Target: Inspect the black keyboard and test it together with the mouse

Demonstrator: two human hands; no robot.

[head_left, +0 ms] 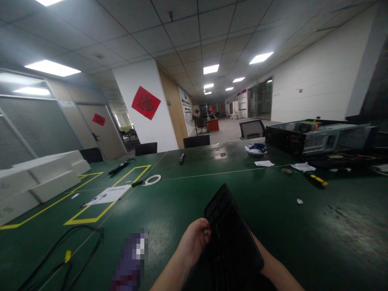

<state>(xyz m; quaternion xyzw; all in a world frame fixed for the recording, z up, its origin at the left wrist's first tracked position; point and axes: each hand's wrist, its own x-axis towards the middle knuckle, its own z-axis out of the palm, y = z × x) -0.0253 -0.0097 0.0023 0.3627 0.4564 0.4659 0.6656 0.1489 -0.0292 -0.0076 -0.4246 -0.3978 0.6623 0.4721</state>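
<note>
A flat black panel-like device (233, 226) with rounded corners is held tilted above the green table. Its face is dark, with faint rectangular divisions, and I cannot tell its exact kind. My left hand (195, 238) is at its left side, fingers curled and pinched together. A tiny pale spot shows at the fingertips, too small to name. Behind the device, my right hand is hidden; only the right forearm (273, 258) comes out at its right edge, and the hand appears to support the device from the back.
A black cable (69, 230) and a blurred-out purple item (129, 260) lie at left. White foam blocks (54, 186) stand at far left. An opened computer case (321, 137), a yellow-black screwdriver (317, 179) and a bowl (256, 150) are at right. A white ring (152, 180) lies mid-table.
</note>
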